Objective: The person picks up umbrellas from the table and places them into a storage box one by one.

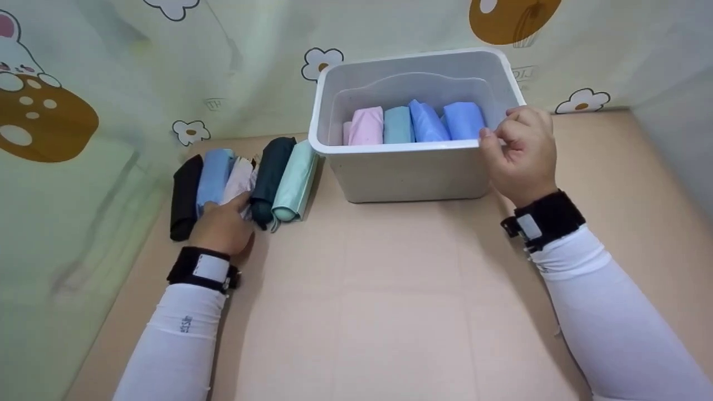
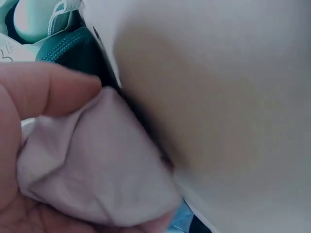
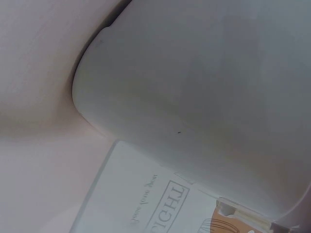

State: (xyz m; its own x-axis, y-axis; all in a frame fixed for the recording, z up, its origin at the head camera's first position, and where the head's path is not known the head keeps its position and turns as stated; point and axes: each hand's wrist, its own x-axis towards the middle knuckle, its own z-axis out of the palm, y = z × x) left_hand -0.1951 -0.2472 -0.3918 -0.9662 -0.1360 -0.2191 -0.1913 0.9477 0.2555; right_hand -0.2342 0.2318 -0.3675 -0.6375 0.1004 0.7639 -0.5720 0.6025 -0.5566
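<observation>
My left hand grips the near end of a pale pink folded umbrella, thumb on one side and fingers on the other; the left wrist view shows its fabric close up. That umbrella lies in a row between a blue folded umbrella and a dark green one. A black folded umbrella and a mint green one lie at the row's ends. My right hand holds the right front rim of a white plastic bin, whose outer wall fills much of the right wrist view.
Inside the bin stand folded fabric bundles: pink, teal and two blue ones. The bin is on the beige tabletop, right of the umbrella row. A patterned curtain hangs behind and on the left.
</observation>
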